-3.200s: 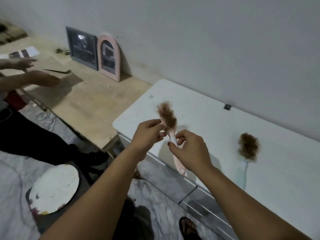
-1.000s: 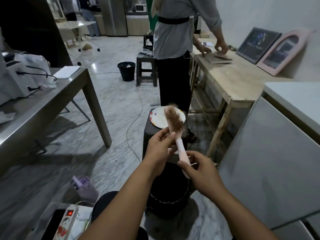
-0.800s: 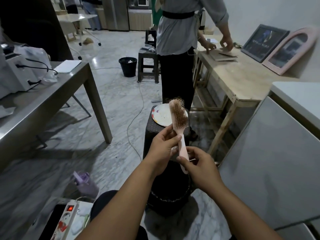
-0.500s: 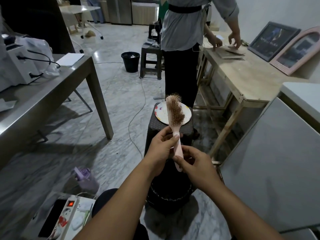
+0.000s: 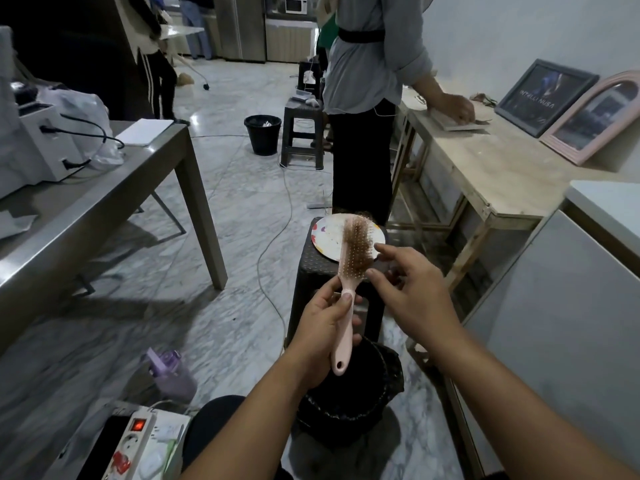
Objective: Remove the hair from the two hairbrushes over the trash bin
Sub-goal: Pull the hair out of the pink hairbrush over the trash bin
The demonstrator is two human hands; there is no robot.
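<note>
A paint-smeared plate (image 5: 327, 239) is resting on a dark stool (image 5: 313, 271), while a lilac bottle (image 5: 171, 374) is lying beside a power strip (image 5: 133, 441).

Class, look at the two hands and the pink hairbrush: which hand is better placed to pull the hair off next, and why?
The right hand. It is free, fingers spread beside the hair on the hairbrush. The left hand is gripping the handle, holding the brush above the trash bin.

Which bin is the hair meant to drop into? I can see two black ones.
Start at the dark stool with the paint-smeared plate. The trash bin stands on the floor just in front, below the pink hairbrush. Unlike the far bin, it has a black bag liner.
</note>
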